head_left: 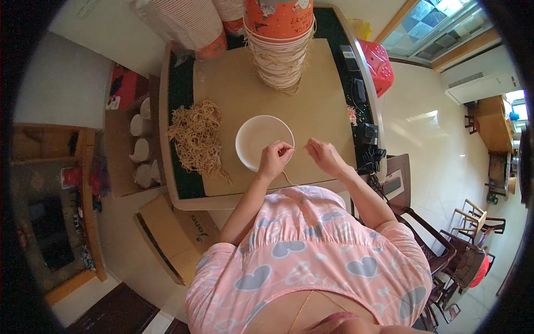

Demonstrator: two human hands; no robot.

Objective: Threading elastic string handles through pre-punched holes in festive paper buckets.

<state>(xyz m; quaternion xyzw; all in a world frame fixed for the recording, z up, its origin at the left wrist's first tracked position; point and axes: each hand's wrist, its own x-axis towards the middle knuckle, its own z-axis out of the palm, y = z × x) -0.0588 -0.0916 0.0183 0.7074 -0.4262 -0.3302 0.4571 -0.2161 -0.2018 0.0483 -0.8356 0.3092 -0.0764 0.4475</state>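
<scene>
Cord [287,178], thin and tan, is pinched in both grips, left hand [276,158] over the right rim of an upright white bucket [259,133], right hand [325,158] just beside it. On the table [192,203], tangled strands [196,136] lie left; stacked buckets [278,50] lie far.

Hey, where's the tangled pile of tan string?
In the head view, the string pile lies on the left side of the table, left of the white tub.
</scene>
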